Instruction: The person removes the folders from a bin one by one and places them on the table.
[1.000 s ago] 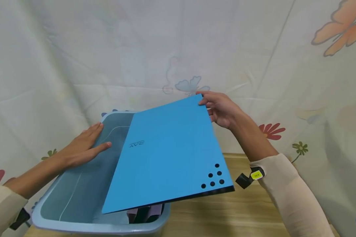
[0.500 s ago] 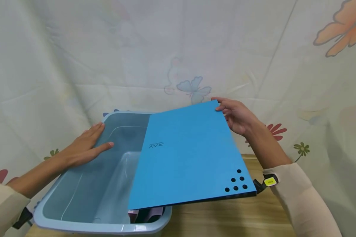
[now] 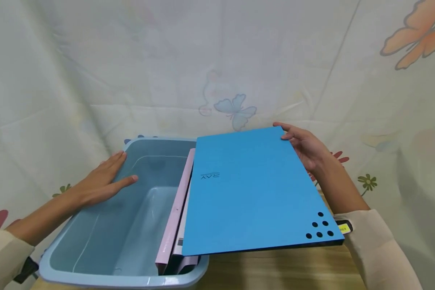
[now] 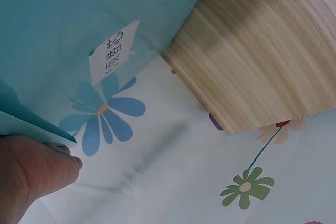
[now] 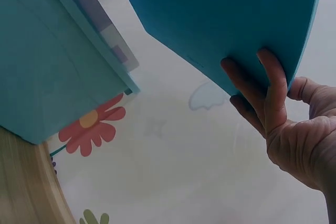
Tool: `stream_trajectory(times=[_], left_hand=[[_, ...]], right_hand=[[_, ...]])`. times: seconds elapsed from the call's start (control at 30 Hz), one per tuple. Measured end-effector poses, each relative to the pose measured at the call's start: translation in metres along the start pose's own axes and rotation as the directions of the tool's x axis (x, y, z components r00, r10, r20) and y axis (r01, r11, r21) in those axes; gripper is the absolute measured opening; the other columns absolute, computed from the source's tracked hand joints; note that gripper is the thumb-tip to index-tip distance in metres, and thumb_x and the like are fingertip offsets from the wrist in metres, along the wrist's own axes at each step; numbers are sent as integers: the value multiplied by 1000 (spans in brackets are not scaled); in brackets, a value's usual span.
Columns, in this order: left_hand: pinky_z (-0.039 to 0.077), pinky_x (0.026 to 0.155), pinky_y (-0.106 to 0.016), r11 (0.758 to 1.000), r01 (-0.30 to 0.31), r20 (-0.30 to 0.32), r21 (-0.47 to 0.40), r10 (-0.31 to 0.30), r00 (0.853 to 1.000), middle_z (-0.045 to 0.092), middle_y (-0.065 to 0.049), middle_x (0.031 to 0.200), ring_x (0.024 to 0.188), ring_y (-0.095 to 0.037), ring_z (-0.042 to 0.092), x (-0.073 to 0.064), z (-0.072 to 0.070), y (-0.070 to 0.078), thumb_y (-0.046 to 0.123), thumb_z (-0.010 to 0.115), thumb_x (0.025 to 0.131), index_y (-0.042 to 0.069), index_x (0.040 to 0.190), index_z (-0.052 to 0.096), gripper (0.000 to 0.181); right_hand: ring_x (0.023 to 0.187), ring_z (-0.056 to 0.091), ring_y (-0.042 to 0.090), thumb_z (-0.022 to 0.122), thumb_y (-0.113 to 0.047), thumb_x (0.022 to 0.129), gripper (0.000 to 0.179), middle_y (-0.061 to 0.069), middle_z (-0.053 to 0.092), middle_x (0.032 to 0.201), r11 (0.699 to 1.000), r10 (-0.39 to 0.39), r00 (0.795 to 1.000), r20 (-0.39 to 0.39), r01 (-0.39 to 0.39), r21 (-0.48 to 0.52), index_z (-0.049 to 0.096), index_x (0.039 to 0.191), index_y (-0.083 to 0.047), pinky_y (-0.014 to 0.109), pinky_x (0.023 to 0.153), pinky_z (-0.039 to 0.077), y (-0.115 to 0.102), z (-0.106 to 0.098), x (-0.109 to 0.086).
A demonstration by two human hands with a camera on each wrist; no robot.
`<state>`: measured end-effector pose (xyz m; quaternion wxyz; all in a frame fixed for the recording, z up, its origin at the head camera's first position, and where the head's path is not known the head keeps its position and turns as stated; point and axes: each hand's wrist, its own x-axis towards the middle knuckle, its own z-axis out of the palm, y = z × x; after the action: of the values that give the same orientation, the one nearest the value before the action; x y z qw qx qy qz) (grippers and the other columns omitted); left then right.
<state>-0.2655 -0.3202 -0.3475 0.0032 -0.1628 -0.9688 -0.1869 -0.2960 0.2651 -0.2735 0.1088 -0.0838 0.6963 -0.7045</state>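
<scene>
Right hand (image 3: 306, 151) and left hand (image 3: 106, 177) both show to us, one on each side of the frame. Behind them we see a pale printed sheet (image 3: 166, 60) across the upper frame; a wooden counter (image 3: 275, 270) shows at the bottom. On it, at lower left, stands a blue-grey tub (image 3: 116, 280). Our blue folder (image 3: 253, 189) spans the centre to lower right, held up to the left of and below the right hand, which clamps its upper right corner between thumb and fingers. The left hand rests on the tub's left rim, fingers straight, thumb apart. We find a pink folder (image 3: 177, 209) inside the tub's right side, and a small handwritten label (image 4: 113, 51) on its outside.
</scene>
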Motion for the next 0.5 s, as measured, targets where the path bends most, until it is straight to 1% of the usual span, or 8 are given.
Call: stream_trajectory(times=[0.03,0.07,0.1,0.13,0.27,0.37,0.4,0.5], left_hand=[[8,133,-86,1000,2,1,0,-2,1000,3,-34,187,172,-63,8,0,0,0,56,58,112,-1,179,4,104],[8,133,-86,1000,4,1,0,-4,1000,3,-33,187,172,-63,8,0,1,1,57,58,112,-1,180,4,104],[8,133,-87,1000,4,0,0,-4,1000,3,-33,187,172,-63,8,1,1,1,57,57,112,-1,180,4,104],[8,133,-87,1000,6,0,0,-6,1000,3,-33,187,172,-63,8,1,1,2,58,57,112,0,180,4,104],[7,133,-87,1000,8,-3,-12,-8,1000,2,-32,188,172,-63,8,2,2,3,58,56,112,0,180,4,103],[8,131,-89,1000,16,1,-22,-16,1000,1,-32,188,172,-63,6,3,3,4,59,55,113,0,180,3,103],[8,130,-91,1000,20,2,-23,-19,1000,1,-32,188,172,-64,6,3,3,4,59,54,113,1,180,3,103],[10,127,-93,999,29,4,-20,-29,1000,0,-32,188,172,-64,5,3,2,5,60,53,114,1,180,3,102]], right_hand=[[179,-17,23,45,-14,118,64,-8,-13,192,1000,-6,1000,-9,6,-6,31,180,-16,35,144,15,2,-3,0],[178,-19,24,45,-13,117,64,-8,-12,192,1000,-9,1000,-16,9,-9,30,180,-15,40,146,4,3,-5,-1],[178,-21,26,45,-13,117,64,-7,-12,192,1000,-14,1000,-21,13,-13,30,180,-14,43,147,1,4,-7,-2],[177,-26,24,45,-12,117,65,-8,-13,192,1000,-25,999,-22,24,-7,29,180,-12,46,145,-10,6,-10,-3],[177,-26,22,44,-10,117,66,-8,-13,192,999,-25,999,-24,25,24,25,180,-9,44,145,-8,13,-19,-5],[177,-24,21,44,-9,117,67,-7,-14,192,999,-22,999,-33,23,38,24,180,-8,43,145,-9,21,-26,-7],[177,-25,22,44,-9,117,67,-6,-15,192,999,-25,999,-36,26,40,24,180,-7,43,145,-11,24,-28,-8],[177,-26,21,43,-9,117,67,-6,-20,191,998,-24,999,-34,26,52,23,181,-9,42,144,-12,32,-34,-10]])
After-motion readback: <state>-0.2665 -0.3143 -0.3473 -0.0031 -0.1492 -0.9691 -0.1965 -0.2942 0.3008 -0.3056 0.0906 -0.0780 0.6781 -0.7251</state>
